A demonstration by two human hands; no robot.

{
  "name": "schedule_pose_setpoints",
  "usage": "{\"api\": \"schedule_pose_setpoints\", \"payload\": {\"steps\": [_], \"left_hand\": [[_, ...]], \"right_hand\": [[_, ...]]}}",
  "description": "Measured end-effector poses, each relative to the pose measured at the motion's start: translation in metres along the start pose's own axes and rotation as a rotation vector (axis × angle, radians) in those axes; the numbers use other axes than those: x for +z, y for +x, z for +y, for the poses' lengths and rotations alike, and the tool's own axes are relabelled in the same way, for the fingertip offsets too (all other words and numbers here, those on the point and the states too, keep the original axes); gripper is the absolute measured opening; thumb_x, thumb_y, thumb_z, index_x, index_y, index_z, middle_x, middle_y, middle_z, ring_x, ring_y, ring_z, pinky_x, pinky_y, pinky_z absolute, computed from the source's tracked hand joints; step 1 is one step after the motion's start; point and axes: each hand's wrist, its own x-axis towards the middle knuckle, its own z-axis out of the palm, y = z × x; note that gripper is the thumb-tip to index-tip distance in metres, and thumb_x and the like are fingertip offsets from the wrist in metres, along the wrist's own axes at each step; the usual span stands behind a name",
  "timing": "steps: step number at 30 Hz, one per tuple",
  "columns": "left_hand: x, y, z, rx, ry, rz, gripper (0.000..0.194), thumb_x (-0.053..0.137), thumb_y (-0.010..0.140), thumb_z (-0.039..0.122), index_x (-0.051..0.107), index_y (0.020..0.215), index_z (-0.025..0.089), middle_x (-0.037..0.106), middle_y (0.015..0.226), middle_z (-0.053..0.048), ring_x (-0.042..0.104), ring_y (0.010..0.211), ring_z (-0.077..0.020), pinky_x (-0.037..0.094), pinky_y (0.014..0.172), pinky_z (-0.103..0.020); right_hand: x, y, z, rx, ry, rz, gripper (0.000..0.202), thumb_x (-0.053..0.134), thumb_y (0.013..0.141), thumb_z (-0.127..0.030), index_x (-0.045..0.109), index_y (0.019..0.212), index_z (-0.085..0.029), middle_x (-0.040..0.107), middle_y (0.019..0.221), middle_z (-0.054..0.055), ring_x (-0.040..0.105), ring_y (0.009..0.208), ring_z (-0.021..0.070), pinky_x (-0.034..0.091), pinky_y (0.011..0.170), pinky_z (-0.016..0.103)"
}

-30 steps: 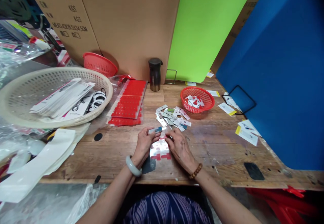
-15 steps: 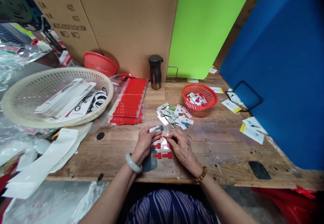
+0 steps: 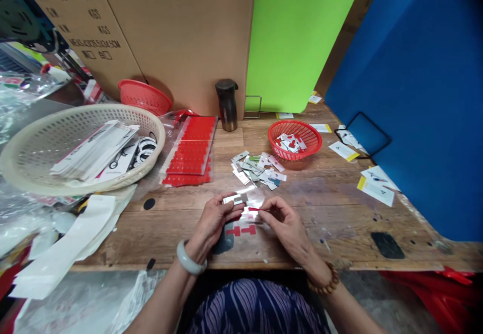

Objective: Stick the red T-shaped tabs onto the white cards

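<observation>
My left hand (image 3: 214, 219) is closed on a small flat metal plate (image 3: 234, 199) with a darker grey end. Between the thumb and finger of my right hand (image 3: 286, 223) is a red sticker (image 3: 253, 209), its tip pointing at the left hand. The sticker and the plate are apart. Below the hands lies a clear sheet with T-shaped red stickers (image 3: 248, 230), beside a dark patch (image 3: 225, 242) on the table. Just beyond the hands is a loose pile of small plates (image 3: 258, 169), mostly silver, some with green or blue parts.
A red basket (image 3: 295, 155) holds plates with red stickers. Red sticker sheets (image 3: 187, 158) lie beside a large white basket (image 3: 22, 185) of printed cards. A dark flask (image 3: 227, 105) stands by the cardboard (image 3: 181, 37). Cards (image 3: 343, 151) lie along the blue panel (image 3: 411, 102).
My right hand has lifted a red sticker off the sheet and drawn it slightly right. The left hand has tilted its plate and lowered a little. The view has shifted slightly.
</observation>
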Motion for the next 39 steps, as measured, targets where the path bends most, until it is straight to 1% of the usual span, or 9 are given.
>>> {"api": "schedule_pose_setpoints", "payload": {"steps": [2,5,10,14,21,28,34,39], "left_hand": [[0.002,-0.015,-0.001,-0.046,0.000,-0.056,0.024,0.057,0.078,0.002,0.056,0.102,0.009,0.072,0.092,-0.016,0.072,0.077,-0.0193,0.057,0.072,-0.026],[0.006,-0.034,-0.005,-0.108,0.002,-0.075,0.023,0.056,0.081,0.004,0.056,0.103,0.008,0.072,0.091,-0.016,0.072,0.077,-0.0193,0.057,0.074,-0.026],[0.005,-0.047,-0.014,-0.134,0.001,-0.125,0.021,0.056,0.082,0.006,0.060,0.103,0.008,0.073,0.089,-0.014,0.072,0.076,-0.0179,0.057,0.075,-0.025],[0.007,-0.050,-0.018,-0.134,0.026,-0.119,0.022,0.058,0.082,0.006,0.061,0.103,0.009,0.073,0.088,-0.012,0.072,0.076,-0.0170,0.057,0.075,-0.024],[0.013,-0.052,-0.020,-0.130,0.098,-0.109,0.021,0.058,0.082,0.008,0.060,0.104,0.009,0.072,0.087,-0.011,0.071,0.078,-0.0176,0.056,0.074,-0.024],[0.016,-0.052,-0.018,-0.137,0.094,-0.091,0.023,0.058,0.081,0.007,0.060,0.104,0.008,0.073,0.086,-0.012,0.071,0.076,-0.0179,0.057,0.073,-0.024],[0.017,-0.051,-0.019,-0.143,0.089,-0.081,0.027,0.065,0.077,0.009,0.061,0.104,0.008,0.073,0.084,-0.013,0.072,0.074,-0.0190,0.057,0.071,-0.025],[0.017,-0.050,-0.019,-0.141,0.095,-0.077,0.026,0.062,0.079,0.009,0.060,0.104,0.008,0.073,0.085,-0.013,0.072,0.073,-0.0189,0.057,0.069,-0.024]], "right_hand": [[-0.001,-0.006,-0.006,0.049,-0.003,0.053,0.012,0.060,0.079,-0.030,0.054,0.077,-0.020,0.055,0.076,-0.001,0.053,0.071,0.0143,0.041,0.067,0.027],[-0.001,-0.013,-0.014,0.065,-0.042,0.064,0.011,0.060,0.078,-0.029,0.055,0.075,-0.020,0.055,0.073,-0.002,0.052,0.070,0.0140,0.040,0.066,0.026],[0.003,-0.020,-0.017,0.029,-0.107,0.037,0.008,0.057,0.079,-0.023,0.055,0.072,-0.019,0.056,0.071,-0.002,0.052,0.069,0.0135,0.040,0.067,0.026],[0.004,-0.023,-0.017,0.027,-0.131,0.045,0.008,0.056,0.079,-0.019,0.054,0.071,-0.019,0.055,0.069,-0.003,0.052,0.066,0.0123,0.039,0.064,0.024],[0.004,-0.027,-0.023,0.035,-0.160,0.031,0.010,0.053,0.078,-0.012,0.053,0.070,-0.019,0.054,0.067,-0.004,0.050,0.064,0.0108,0.038,0.061,0.022],[0.004,-0.027,-0.021,0.047,-0.163,0.046,0.011,0.052,0.077,-0.011,0.053,0.071,-0.019,0.054,0.067,-0.004,0.050,0.063,0.0111,0.038,0.061,0.022],[0.005,-0.026,-0.020,0.025,-0.163,0.046,0.011,0.051,0.077,-0.012,0.053,0.071,-0.020,0.055,0.066,-0.004,0.051,0.063,0.0122,0.039,0.061,0.023],[0.005,-0.026,-0.022,0.037,-0.156,0.053,0.010,0.051,0.077,-0.014,0.053,0.069,-0.020,0.053,0.065,-0.004,0.050,0.063,0.0121,0.039,0.061,0.023]]}}
